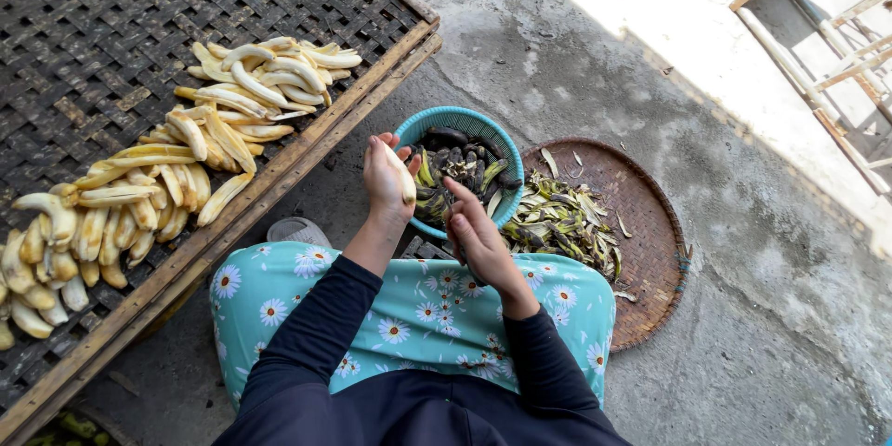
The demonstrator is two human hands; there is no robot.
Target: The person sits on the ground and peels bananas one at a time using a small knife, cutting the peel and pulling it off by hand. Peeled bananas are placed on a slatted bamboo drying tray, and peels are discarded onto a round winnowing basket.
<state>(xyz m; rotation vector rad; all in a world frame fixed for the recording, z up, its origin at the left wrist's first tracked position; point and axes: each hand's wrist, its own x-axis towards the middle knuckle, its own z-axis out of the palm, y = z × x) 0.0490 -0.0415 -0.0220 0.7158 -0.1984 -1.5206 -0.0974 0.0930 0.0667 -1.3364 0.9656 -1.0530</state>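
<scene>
My left hand (386, 184) is closed around a peeled pale banana (403, 175), held upright just in front of a teal plastic basket (462, 120). That basket holds dark, unpeeled bananas (455, 164). My right hand (476, 234) hovers at the basket's near rim with its fingers bent; whether it holds anything is unclear. Both forearms wear dark sleeves over a teal flowered skirt (418, 311).
A large woven bamboo drying tray (307, 144) on my left carries rows of peeled bananas (163, 177). A round woven tray (641, 223) to the right holds a heap of banana peels (562, 218). Concrete floor all around; a wooden frame (818, 46) stands at the upper right.
</scene>
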